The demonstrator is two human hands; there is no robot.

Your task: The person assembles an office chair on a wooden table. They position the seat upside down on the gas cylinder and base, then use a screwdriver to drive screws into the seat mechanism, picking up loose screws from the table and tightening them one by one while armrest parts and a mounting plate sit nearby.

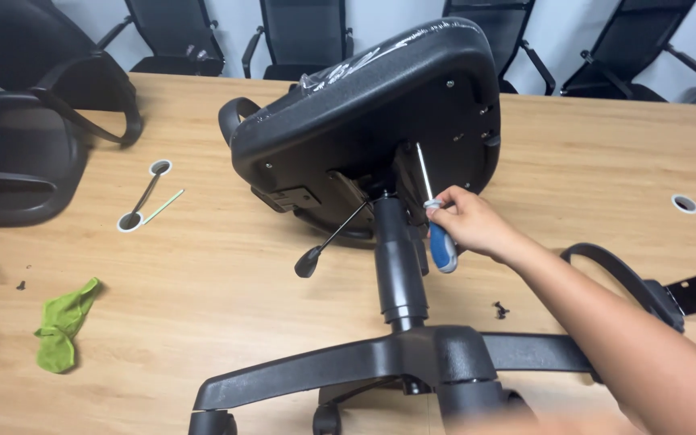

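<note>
One office chair lies tipped on the tabletop (203,322), seat (364,97) at 12 o'clock with its underside facing me, base (412,362) at 6.

One screwdriver (437,217): blue-and-white handle, steel shaft running up to the seat plate at about 11 o'clock from the hand.

One hand in view, the right hand (465,221), arm coming in from 4 o'clock. Grip clenched around the screwdriver handle, fingers fully wrapped, just beside the gas column (399,266). Left hand out of sight.

One lever (328,242) sticks out toward 8 o'clock.

One loose armrest (634,282) with bracket at 3 o'clock.

One green rag (64,326) at 8 o'clock.

Two small dark screws, one (500,309) near the forearm, one (21,284) at far 9.

Four white-rimmed cable holes (160,167): two left, two right.

Five other chairs (304,36) stand along the wall at 12; a sixth sits at 10.
</note>
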